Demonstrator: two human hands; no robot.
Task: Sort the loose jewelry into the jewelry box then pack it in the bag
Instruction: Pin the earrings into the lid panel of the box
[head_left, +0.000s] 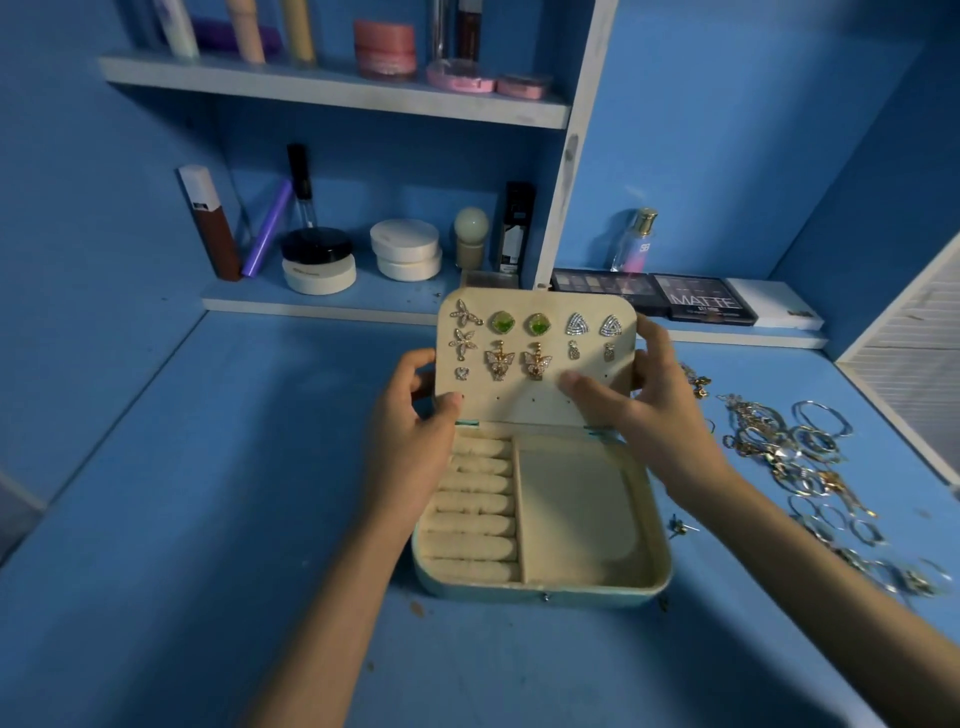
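An open cream jewelry box (644, 566) sits on the blue desk in front of me. Its upright earring panel (519, 408) carries several pairs of earrings: stars, green stones, triangles, butterflies. My left hand (410, 415) grips the panel's left edge, thumb on its front. At the right edge my right hand (639, 400) holds the panel, thumb pressed on its front and fingers behind. The ring rolls (475, 504) and the square compartment (571, 499) hold nothing. Loose jewelry (795, 452), rings and chains, lies in a pile to the right.
One small earring (679, 527) lies beside the box's right wall. Eyeshadow palettes (701, 299) and a perfume bottle (635, 239) stand on a ledge behind. Cosmetic jars and tubes (405, 249) fill the shelves at the back. No bag is in view.
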